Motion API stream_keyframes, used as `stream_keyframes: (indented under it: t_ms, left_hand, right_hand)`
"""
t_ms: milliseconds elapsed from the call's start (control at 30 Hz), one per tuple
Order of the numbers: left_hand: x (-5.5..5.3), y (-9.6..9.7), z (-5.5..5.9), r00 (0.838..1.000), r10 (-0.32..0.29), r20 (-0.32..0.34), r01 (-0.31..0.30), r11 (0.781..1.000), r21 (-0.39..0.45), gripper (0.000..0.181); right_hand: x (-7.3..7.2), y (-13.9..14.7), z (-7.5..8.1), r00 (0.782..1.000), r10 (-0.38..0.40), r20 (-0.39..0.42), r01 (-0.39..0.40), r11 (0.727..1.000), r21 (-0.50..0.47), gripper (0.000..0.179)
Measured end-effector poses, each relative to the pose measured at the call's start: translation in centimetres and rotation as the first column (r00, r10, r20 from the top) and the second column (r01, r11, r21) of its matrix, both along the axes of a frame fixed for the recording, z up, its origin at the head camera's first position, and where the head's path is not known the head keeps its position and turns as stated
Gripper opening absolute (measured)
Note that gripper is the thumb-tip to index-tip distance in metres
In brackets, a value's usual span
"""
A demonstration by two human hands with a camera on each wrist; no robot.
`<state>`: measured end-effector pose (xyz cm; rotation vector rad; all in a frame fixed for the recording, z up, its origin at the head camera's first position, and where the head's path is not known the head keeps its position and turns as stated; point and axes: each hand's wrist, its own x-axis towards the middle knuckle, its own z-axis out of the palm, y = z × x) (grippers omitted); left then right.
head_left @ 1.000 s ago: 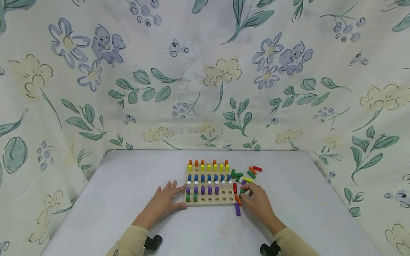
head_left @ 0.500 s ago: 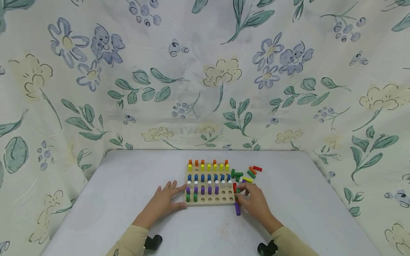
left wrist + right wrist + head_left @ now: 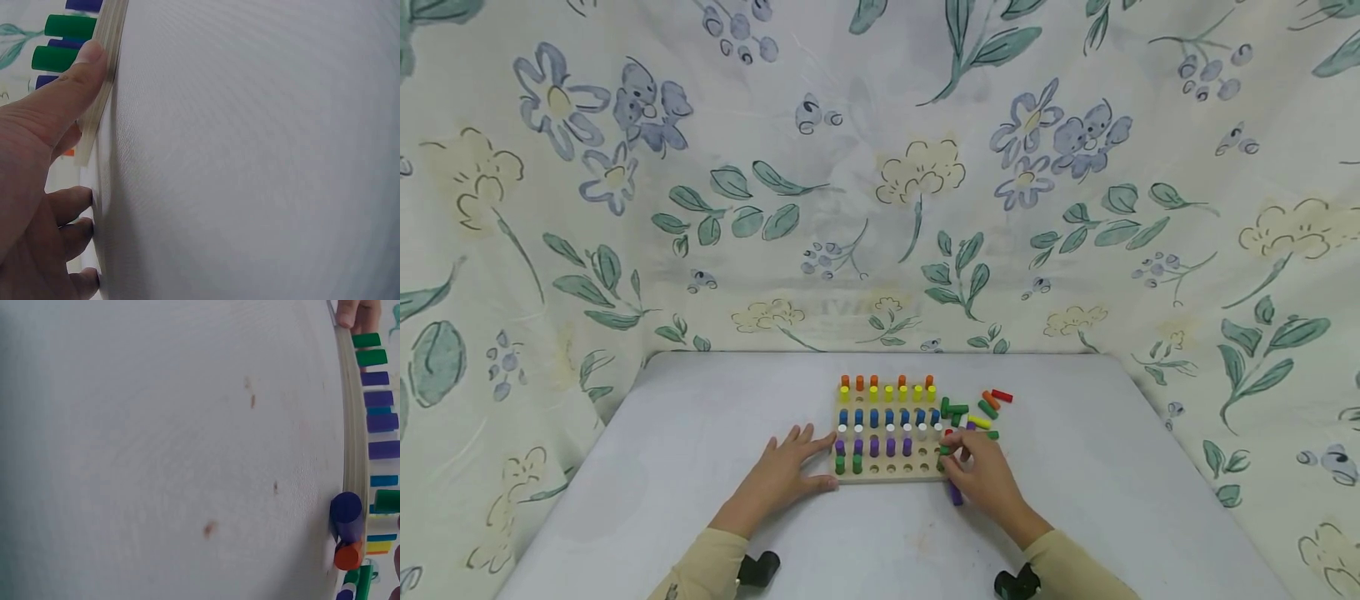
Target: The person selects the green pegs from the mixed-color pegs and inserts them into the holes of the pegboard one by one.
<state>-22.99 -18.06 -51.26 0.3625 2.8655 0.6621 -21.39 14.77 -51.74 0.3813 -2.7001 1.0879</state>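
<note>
Floral cloth point(image 3: 820, 250) hangs behind the white table point(image 3: 677, 433), where I see the wooden pegboard point(image 3: 891, 478) lying flat with rows of coloured pegs point(image 3: 875, 418) standing in it. On my feed the left hand point(image 3: 786, 471) is spread, thumb and index finger against the board's left end, while the right hand point(image 3: 988, 479) pinches an upright green peg point(image 3: 387, 501) at its front right corner; whether it sits in a hole, I cannot tell. Loose pegs point(image 3: 957, 409) lie past the right end, a purple peg point(image 3: 347, 509) and an orange peg point(image 3: 348, 555) right beside it.
</note>
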Motion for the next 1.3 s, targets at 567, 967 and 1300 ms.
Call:
stream_keyframes:
  t_ms: [567, 967, 1300]
  left_hand:
    - [0.2, 0.1, 0.5, 1.000, -0.001, 0.002, 0.001, 1.000, 0.009, 0.082]
    - [0.1, 0.1, 0.1, 1.000, 0.004, 0.000, -0.004, 1.000, 0.002, 0.084]
    - [0.2, 0.1, 0.0, 1.000, 0.005, -0.011, -0.005, 1.000, -0.005, 0.085]
  right_hand:
    - [0.0, -1.1, 0.0, 0.998, 0.046, 0.040, -0.046, 0.999, -0.012, 0.019]
    - [0.3, -2.1, -0.3, 0.997, 0.070, 0.044, -0.070, 0.998, 0.002, 0.018]
    - [0.2, -2.7, -0.3, 0.996, 0.075, 0.054, -0.074, 0.997, -0.006, 0.020]
